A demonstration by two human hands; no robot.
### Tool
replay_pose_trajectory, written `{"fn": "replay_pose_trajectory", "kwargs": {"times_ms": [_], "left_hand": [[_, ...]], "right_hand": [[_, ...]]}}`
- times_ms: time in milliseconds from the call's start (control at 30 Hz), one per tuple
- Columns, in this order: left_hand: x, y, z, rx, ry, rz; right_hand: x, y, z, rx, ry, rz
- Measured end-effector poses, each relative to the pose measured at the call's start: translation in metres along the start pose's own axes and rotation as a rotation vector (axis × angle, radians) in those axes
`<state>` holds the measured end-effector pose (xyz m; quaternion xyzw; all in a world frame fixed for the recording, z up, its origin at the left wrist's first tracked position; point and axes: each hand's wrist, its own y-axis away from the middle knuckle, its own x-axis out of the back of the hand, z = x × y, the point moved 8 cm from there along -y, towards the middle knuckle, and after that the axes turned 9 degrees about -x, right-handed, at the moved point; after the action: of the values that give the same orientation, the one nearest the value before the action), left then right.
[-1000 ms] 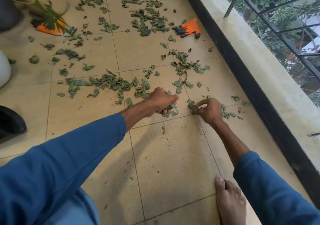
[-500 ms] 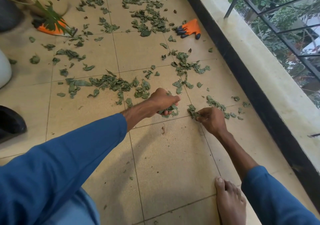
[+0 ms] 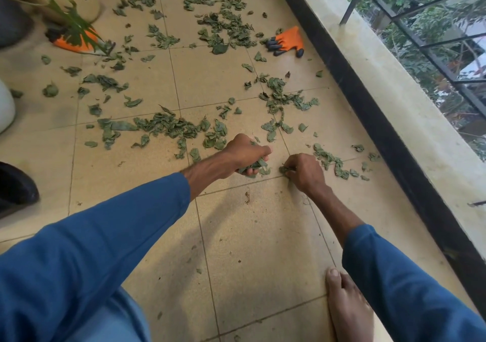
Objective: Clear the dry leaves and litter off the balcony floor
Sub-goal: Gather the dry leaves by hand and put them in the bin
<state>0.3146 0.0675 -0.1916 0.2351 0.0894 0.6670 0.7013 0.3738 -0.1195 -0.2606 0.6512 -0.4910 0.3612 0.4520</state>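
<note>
Dry leaves fill my curled left hand; my right hand pinches more, best tucked in gently.

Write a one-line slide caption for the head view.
Left hand grips a bunch of leaves while the right hand pinches more leaves off the tiled floor; an orange glove lies beyond.

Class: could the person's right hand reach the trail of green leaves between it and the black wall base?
Probably yes: the right hand lies beside that trail of green leaves, nothing between, though it pinches other leaves.
</note>
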Motion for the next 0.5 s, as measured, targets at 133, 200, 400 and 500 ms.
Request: {"fn": "replay_pose_trajectory", "kwargs": {"times_ms": [133, 200, 400, 500], "left_hand": [[-0.004, -0.001, 0.001, -0.002, -0.003, -0.012], [-0.008, -0.002, 0.002, -0.004, -0.012, -0.016], [-0.020, -0.007, 0.001, -0.002, -0.028, -0.053], [-0.024, -0.009, 0.001, -0.003, -0.029, -0.058]], "right_hand": [[0.008, 0.015, 0.018, -0.068, -0.069, -0.029], [0.019, 0.016, 0.035, -0.118, -0.135, -0.058], [0.066, 0.007, 0.103, -0.273, -0.245, -0.040], [0.086, 0.005, 0.134, -0.341, -0.225, 0.046]]}}
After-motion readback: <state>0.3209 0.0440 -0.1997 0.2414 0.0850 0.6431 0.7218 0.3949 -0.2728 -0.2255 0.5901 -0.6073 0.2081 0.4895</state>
